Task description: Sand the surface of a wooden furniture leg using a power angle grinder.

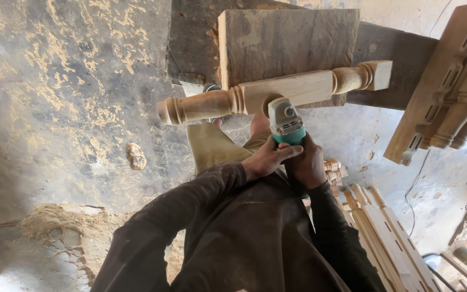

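A turned wooden leg (298, 89) lies across a thick grey wood block (287, 43), its rounded end pointing left. An angle grinder (285, 121) with a grey head and teal body presses its head against the square middle section of the leg. My left hand (266, 158) grips the teal body from the left. My right hand (308, 165) wraps around the grinder's rear handle, just right of the left hand. Both arms are in dark sleeves.
Several finished turned legs (455, 92) lean at the right. More carved wooden pieces (385, 227) lie on the floor at lower right. Sawdust covers the concrete floor (71, 108), with a small stone (135, 156) and a dirt pile at lower left.
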